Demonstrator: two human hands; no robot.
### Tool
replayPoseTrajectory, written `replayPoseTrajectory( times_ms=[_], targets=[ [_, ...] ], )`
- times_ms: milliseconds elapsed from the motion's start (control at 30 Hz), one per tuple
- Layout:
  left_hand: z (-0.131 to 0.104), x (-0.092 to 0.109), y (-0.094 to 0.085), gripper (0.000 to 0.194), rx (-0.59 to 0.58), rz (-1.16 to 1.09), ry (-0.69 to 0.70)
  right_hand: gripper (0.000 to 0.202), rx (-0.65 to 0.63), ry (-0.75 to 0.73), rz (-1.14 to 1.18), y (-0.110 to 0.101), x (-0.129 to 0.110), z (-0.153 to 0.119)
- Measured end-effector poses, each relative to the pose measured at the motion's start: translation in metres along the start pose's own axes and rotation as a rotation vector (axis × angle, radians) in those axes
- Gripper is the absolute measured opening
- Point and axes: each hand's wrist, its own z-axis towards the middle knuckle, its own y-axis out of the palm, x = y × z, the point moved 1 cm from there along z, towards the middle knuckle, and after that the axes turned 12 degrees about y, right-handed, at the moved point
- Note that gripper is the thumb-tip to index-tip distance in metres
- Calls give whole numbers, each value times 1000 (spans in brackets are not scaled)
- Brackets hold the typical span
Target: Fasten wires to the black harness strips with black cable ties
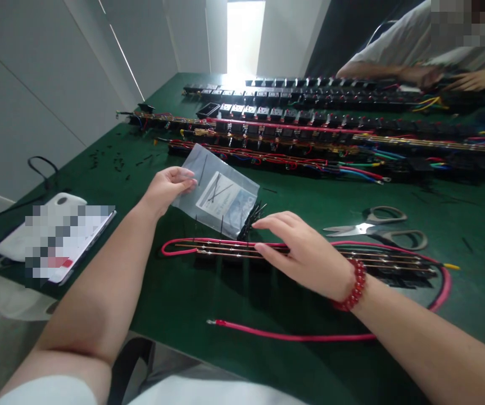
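While left hand [167, 188] pinches the plastic bag [217, 197], right hand [305, 253] lies flat on the strip [234, 251].

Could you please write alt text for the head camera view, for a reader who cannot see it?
The left hand lifts a clear plastic bag spilling black cable ties, while the right hand rests flat on a wired socket strip with a red wire on a green table. Scissors lie beside it; more strips and another person's hands are behind.

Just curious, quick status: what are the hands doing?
Left hand grips plastic bag. Right hand flat on socket strip. Scissors lie beside.
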Motion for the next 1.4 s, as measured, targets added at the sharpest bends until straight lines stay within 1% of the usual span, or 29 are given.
replayPoseTrajectory(
  times_ms=[33, 100, 167, 233, 333, 400, 500, 533, 567, 633, 700, 733, 800, 867, 933, 1000, 1067, 1133, 1267, 1333, 1400],
  targets=[
    [0, 0, 0, 30, 0, -12, 16, 25, 18, 51, 13, -5, -1, 5],
    [2, 2, 1, 33, 2, -30, 55, 24, 17, 219, 86, -13, 1, 18],
    [2, 4, 2, 36, 9, -52, 102, 26, -32, 476, 228, -17, 11, 35],
    [3, 8, 4, 37, 10, -77, 147, 34, 0, 578, 266, -17, 24, 54],
    [1, 13, 6, 34, 9, -99, 206, 48, 56, 656, 330, -9, 45, 79],
    [1, 16, 6, 31, 21, -92, 245, 46, 74, 653, 402, -2, 53, 89],
    [0, 19, 4, 26, 75, -52, 313, 25, 94, 585, 527, 3, 56, 94],
    [0, 20, 4, 25, 112, -45, 344, 24, 104, 556, 563, 3, 55, 93],
    [0, 20, 4, 26, 157, -55, 372, 27, 114, 529, 595, 3, 54, 92],
    [-1, 21, 6, 33, 243, -157, 393, 33, 126, 478, 649, 1, 52, 89],
    [-3, 20, 11, 43, 270, -331, 348, 38, 128, 446, 701, 1, 50, 87],
    [-4, 20, 15, 48, 254, -413, 308, 40, 129, 438, 727, 1, 50, 87],
    [-9, 19, 25, 58, 172, -510, 221, 43, 130, 432, 775, 3, 50, 87],
    [-14, 18, 34, 59, 69, -496, 148, 46, 111, 429, 813, 6, 51, 87],
    [-17, 17, 40, 54, 22, -435, 114, 48, 59, 425, 828, 10, 51, 87],
    [-19, 16, 42, 49, 34, -380, 121, 47, 3, 422, 812, 13, 51, 87],
    [-19, 16, 42, 45, 61, -331, 150, 41, -13, 410, 782, 15, 50, 87],
    [-19, 18, 41, 38, 77, -271, 186, 35, 19, 387, 755, 15, 49, 88],
    [-23, 27, 40, 24, 72, -165, 240, 28, 134, 327, 694, 12, 49, 88],
    [-27, 32, 42, 20, 59, -136, 251, 27, 172, 303, 642, 10, 49, 86],
    [-31, 37, 44, 20, 47, -111, 251, 25, 177, 283, 578, 8, 46, 84]
  ],
)
